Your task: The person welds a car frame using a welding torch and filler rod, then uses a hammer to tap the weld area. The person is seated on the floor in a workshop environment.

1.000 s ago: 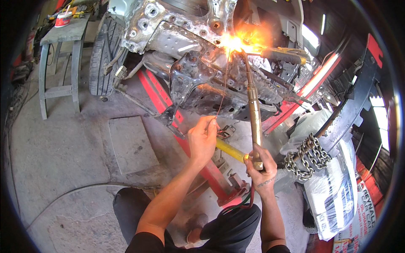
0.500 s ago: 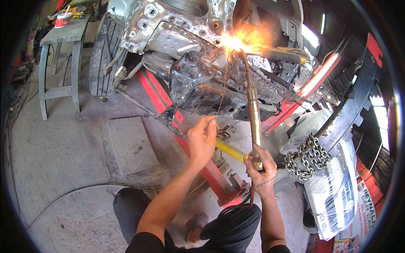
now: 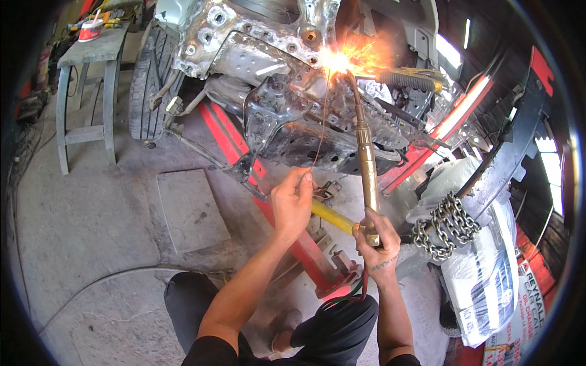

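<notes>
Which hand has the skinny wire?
The left hand: it pinches the thin wire, which runs up toward the bright sparks. The right hand grips the thick, brass-coloured torch instead.

The long, tubular metal torch [image 3: 367, 166] was brassy gold, the thin wire rod [image 3: 321, 131] coppery brown. Sparks [image 3: 361, 53] glowed orange.

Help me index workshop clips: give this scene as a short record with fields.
Left hand: pinches a thin rod
Right hand: grips a brass-coloured torch
Torch tip: beside a bright glare with sparks
Workpiece: bare metal vehicle frame, partly hidden by the glare
At left: grey bench bearing a red-and-white tub; tire
At right: metal chain
</notes>
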The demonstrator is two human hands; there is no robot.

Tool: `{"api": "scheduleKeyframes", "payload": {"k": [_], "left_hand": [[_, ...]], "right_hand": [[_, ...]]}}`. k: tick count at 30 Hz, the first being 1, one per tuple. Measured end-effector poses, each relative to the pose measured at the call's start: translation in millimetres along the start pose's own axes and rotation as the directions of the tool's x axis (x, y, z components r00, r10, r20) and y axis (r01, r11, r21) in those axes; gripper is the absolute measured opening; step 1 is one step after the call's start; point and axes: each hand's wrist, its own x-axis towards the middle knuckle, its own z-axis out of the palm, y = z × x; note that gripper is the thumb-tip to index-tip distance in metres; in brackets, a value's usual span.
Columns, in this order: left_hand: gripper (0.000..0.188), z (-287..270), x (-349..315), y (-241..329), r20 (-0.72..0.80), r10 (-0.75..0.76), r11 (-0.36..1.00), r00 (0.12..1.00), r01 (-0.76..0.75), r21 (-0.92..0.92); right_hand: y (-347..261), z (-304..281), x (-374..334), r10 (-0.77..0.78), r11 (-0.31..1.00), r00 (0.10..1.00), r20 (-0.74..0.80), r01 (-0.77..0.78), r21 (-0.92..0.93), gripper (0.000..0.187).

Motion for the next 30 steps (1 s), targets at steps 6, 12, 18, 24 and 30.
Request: {"api": "scheduleKeyframes", "payload": {"k": [6, 12, 18, 24, 30], "left_hand": [[0.018, -0.4, -0.1, 0.0, 0.004, -0.012, 1.000, 1.000, 0.012, 0.002], [0.019, 0.3, 0.9, 0.3, 0.015, -0.023, 1.000, 1.000, 0.023, -0.019], [0.019, 0.0, 2.5, -2.4, 0.015, -0.035, 0.999, 0.999, 0.035, -0.008], [0.019, 0.3, 2.8, -6.9, 0.022, -0.039, 0.999, 0.999, 0.039, -0.014], [0.019, 0.4, 1.5, -6.1, 0.020, -0.062, 0.997, 0.998, 0.062, -0.045]], "right_hand": [[0.9, -0.5, -0.8, -0.001, 1.000, 1.000, 0.001, 0.001, -0.012, 0.053], [-0.3, 0.5, -0.1, -0.028, 0.999, 1.000, -0.001, 0.028, -0.033, 0.053], [-1.0, 1.4, 0.2, -0.026, 0.999, 1.000, -0.007, 0.026, -0.036, 0.053], [-0.9, 2.1, 1.2, -0.045, 0.998, 0.999, -0.011, 0.044, -0.055, 0.053], [-1.8, 2.5, 2.4, -0.076, 0.994, 0.997, -0.015, 0.074, -0.076, 0.054]]}}
